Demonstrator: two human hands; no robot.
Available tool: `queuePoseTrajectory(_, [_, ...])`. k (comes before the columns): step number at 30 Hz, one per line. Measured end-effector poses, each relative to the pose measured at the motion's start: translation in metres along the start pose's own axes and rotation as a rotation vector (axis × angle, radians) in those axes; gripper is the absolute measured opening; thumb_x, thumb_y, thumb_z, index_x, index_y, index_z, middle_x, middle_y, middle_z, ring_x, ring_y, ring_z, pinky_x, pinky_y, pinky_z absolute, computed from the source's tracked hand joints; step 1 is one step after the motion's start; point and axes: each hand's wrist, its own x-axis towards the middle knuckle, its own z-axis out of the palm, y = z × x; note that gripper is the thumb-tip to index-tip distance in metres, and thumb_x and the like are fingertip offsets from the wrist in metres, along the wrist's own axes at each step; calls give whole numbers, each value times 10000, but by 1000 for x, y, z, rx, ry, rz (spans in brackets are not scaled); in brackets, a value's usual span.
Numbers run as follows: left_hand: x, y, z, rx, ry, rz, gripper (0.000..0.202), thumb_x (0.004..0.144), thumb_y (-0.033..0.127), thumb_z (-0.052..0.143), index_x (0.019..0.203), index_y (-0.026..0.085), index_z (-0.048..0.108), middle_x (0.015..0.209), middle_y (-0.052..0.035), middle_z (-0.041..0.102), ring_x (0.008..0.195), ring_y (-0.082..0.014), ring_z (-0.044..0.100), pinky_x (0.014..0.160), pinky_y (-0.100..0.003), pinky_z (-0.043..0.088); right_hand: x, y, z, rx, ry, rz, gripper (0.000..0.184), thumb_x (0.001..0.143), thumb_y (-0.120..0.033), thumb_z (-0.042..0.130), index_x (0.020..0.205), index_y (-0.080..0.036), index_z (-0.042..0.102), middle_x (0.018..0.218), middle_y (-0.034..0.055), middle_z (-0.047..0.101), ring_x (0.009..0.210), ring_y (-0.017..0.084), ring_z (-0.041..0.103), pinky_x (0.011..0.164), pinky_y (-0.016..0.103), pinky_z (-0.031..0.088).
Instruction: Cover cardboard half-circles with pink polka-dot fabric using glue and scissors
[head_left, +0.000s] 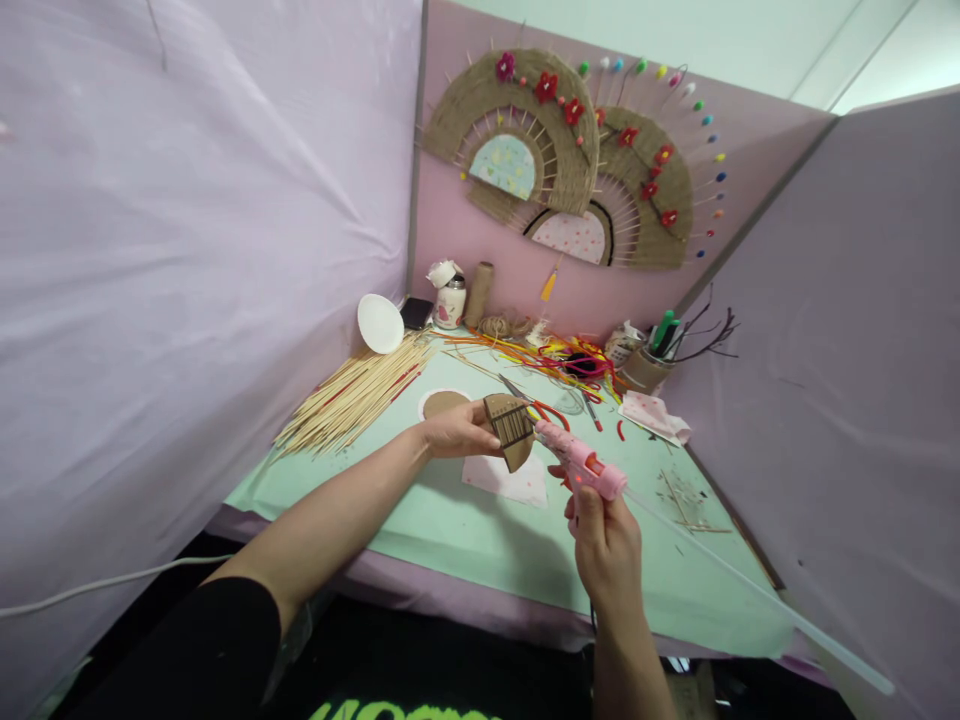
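My left hand [459,430] grips a small curved piece of brown cardboard [516,455] by its left side, raised above the table. Dark parallel lines, perhaps slots or ridges, run across its face. In my right hand [609,535] is a pink hot glue gun [581,458], its nozzle pointing at the cardboard's right edge. A long translucent glue stick [757,590] trails out of the gun's back. Below the cardboard lies a pink dotted sheet [510,482]. Behind the hands rest orange-handled scissors [553,413] and a round brown cardboard piece on a white disc [446,402].
Thin wooden sticks [356,395] lie in a bundle at the left, near a white bowl [380,324]. Coloured pipe cleaners [555,352] and a pen cup [646,370] stand toward the back. Fan decorations [517,90] hang on the back panel; fabric walls enclose both sides.
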Motion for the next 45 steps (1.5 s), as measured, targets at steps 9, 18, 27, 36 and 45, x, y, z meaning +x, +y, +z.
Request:
queuePoseTrajectory(9, [0,-1,-3,10,-18,27,658,648,91,813,1258,230,610,1390,-160,556,1212,-290,586,946,-390,462,-1,2,0,-5,-1,47,522,924,-583,395,837,-160,688,633,19,552,555,146,496,566,284,419])
queuePoseTrajectory(18, [-2,5,-2,22,40,25,691,646,110,825,1282,244,591,1396,-173,545,1242,-313,561,975,-448,441,-1,5,1,-30,11,62,537,910,-619,392,790,-166,654,670,42,581,599,167,517,599,299,421])
queuePoseTrajectory(27, [-3,6,-4,4,104,43,722,623,100,838,1285,241,586,1385,-177,554,1217,-311,576,955,-434,461,-1,3,0,-48,12,34,508,919,-595,400,740,-180,632,644,49,598,599,179,542,572,295,419])
queuePoseTrajectory(36, [-2,8,-7,-17,108,110,673,671,66,791,1282,249,578,1345,-140,597,1219,-288,583,997,-445,443,-2,0,-2,-72,-16,36,476,925,-564,406,706,-195,614,618,38,611,591,180,557,578,297,430])
queuePoseTrajectory(45, [0,8,-9,-23,180,165,658,657,58,790,1250,263,591,1367,-112,582,1238,-300,568,1029,-490,421,-2,0,-3,-78,-46,23,460,918,-556,422,695,-196,602,639,34,632,562,162,544,568,286,436])
